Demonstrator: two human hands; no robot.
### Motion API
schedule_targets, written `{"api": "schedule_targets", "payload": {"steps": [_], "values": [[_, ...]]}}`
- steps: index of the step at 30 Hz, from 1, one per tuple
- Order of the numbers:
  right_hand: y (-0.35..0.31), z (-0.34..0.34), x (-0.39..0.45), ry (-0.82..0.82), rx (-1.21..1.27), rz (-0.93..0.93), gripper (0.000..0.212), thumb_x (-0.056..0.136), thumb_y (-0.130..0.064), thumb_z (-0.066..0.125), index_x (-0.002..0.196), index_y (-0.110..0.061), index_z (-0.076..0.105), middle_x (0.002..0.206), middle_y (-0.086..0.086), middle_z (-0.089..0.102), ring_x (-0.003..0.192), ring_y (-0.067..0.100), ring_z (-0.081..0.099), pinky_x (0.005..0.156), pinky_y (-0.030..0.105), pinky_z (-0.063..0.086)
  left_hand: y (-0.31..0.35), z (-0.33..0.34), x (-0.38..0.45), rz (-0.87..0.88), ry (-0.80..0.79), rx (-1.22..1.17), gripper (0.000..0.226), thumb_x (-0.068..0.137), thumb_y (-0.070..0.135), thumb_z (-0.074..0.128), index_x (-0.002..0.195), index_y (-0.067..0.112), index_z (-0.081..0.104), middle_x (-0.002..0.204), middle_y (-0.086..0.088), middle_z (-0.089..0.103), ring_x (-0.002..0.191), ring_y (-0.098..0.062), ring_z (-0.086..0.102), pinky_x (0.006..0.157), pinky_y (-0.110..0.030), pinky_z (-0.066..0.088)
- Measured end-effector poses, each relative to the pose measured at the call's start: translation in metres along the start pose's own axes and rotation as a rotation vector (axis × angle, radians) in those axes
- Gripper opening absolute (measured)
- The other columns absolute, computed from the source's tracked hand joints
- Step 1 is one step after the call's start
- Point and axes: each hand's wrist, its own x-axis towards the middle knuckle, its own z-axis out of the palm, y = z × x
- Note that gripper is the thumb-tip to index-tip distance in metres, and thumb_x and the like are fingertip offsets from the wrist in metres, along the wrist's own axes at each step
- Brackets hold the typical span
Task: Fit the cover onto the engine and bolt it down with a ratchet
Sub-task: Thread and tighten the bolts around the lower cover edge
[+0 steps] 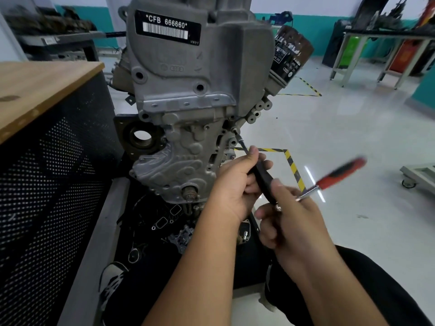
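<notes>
A grey cast cover (179, 158) lies against the front of the upright engine (195, 67). A ratchet with a red and black handle (341, 172), blurred, sticks out to the right. Its long black extension bar (261, 175) runs up and left to a bolt (235, 131) on the cover's right edge. My left hand (235, 184) grips the extension bar at its middle. My right hand (294, 222) holds the ratchet at its head end, fingers curled round it.
A wooden-topped cabinet with a perforated black side (47, 161) stands close on the left. A black oil filter (292, 57) juts from the engine's right. Loose gaskets and parts (179, 236) lie on the black mat below. Metal tables (376, 50) stand far right.
</notes>
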Motion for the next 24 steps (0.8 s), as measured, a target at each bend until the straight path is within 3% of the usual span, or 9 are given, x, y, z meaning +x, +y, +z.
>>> {"api": "schedule_targets", "payload": {"steps": [2,3,8,9,12,14,18,20,24], "values": [[-0.007,0.001,-0.004,-0.131,0.529,0.363,0.039,0.096,-0.039,0.062,0.073,-0.007,0.066,0.053,0.003,0.053,0.028,0.008,0.035,0.027,0.019,0.025,0.004,-0.003,0.0,-0.033,-0.037,-0.041,0.02,0.102,0.017,0.055,0.09,0.004,0.064,0.075,-0.012,0.07,0.034,0.0,0.033,0.033,-0.012,0.028],[-0.008,0.0,-0.003,-0.119,0.519,0.356,0.039,0.096,-0.04,0.061,0.075,-0.007,0.066,0.053,0.003,0.053,0.029,0.008,0.035,0.028,0.02,0.026,0.004,-0.003,0.001,-0.025,-0.017,-0.027,0.019,0.102,0.013,0.055,0.09,0.003,0.064,0.075,-0.013,0.07,0.035,0.0,0.032,0.033,-0.012,0.028],[-0.002,-0.007,0.005,0.176,-0.763,-0.512,0.01,0.097,-0.039,0.06,0.092,-0.032,0.055,0.063,0.004,0.069,0.045,0.013,0.057,0.044,0.024,0.042,-0.004,0.005,0.0,0.039,0.07,0.007,0.015,0.095,0.016,0.067,0.086,0.004,0.064,0.072,-0.013,0.068,0.035,-0.003,0.032,0.033,-0.014,0.028],[0.001,-0.006,0.005,0.17,-0.726,-0.517,0.011,0.097,-0.039,0.061,0.092,-0.031,0.057,0.063,0.005,0.068,0.044,0.014,0.056,0.042,0.025,0.041,-0.004,0.004,0.0,0.043,0.067,0.008,0.016,0.094,0.018,0.069,0.086,0.005,0.064,0.073,-0.013,0.068,0.034,-0.003,0.033,0.033,-0.014,0.028],[0.0,0.002,-0.002,-0.075,0.208,0.143,0.029,0.097,-0.039,0.062,0.085,-0.013,0.07,0.058,0.007,0.06,0.03,0.012,0.038,0.031,0.022,0.029,0.003,-0.003,-0.001,0.013,-0.036,-0.01,0.016,0.1,0.016,0.059,0.093,0.003,0.065,0.081,-0.013,0.071,0.035,0.0,0.031,0.033,-0.012,0.026],[-0.003,0.003,-0.005,-0.144,0.462,0.33,0.038,0.093,-0.042,0.062,0.076,-0.011,0.074,0.058,0.004,0.056,0.028,0.008,0.034,0.027,0.02,0.027,0.005,-0.006,-0.001,0.0,-0.068,-0.029,0.016,0.103,0.008,0.051,0.096,0.0,0.063,0.082,-0.014,0.071,0.036,0.0,0.031,0.034,-0.011,0.026],[-0.001,-0.005,0.003,0.172,-0.594,-0.343,0.021,0.1,-0.041,0.058,0.084,-0.028,0.062,0.061,0.005,0.068,0.04,0.02,0.053,0.043,0.032,0.043,-0.001,0.002,-0.001,0.035,0.005,0.015,0.016,0.102,0.007,0.054,0.09,0.001,0.064,0.074,-0.011,0.07,0.037,-0.001,0.03,0.035,-0.013,0.028],[0.004,-0.004,0.004,0.201,-0.75,-0.511,0.016,0.098,-0.043,0.059,0.087,-0.031,0.058,0.064,0.003,0.07,0.044,0.018,0.059,0.045,0.031,0.044,-0.002,0.004,-0.001,0.065,0.035,0.065,0.014,0.098,0.011,0.063,0.087,0.004,0.067,0.075,-0.011,0.07,0.037,-0.002,0.031,0.035,-0.014,0.028],[-0.005,0.001,-0.004,-0.141,0.426,0.305,0.042,0.097,-0.045,0.057,0.081,-0.009,0.072,0.06,0.006,0.062,0.029,0.009,0.039,0.028,0.021,0.03,0.001,-0.003,-0.003,0.044,-0.019,0.09,0.015,0.1,0.015,0.061,0.094,0.002,0.065,0.08,-0.014,0.072,0.037,-0.002,0.03,0.035,-0.013,0.028]]}}
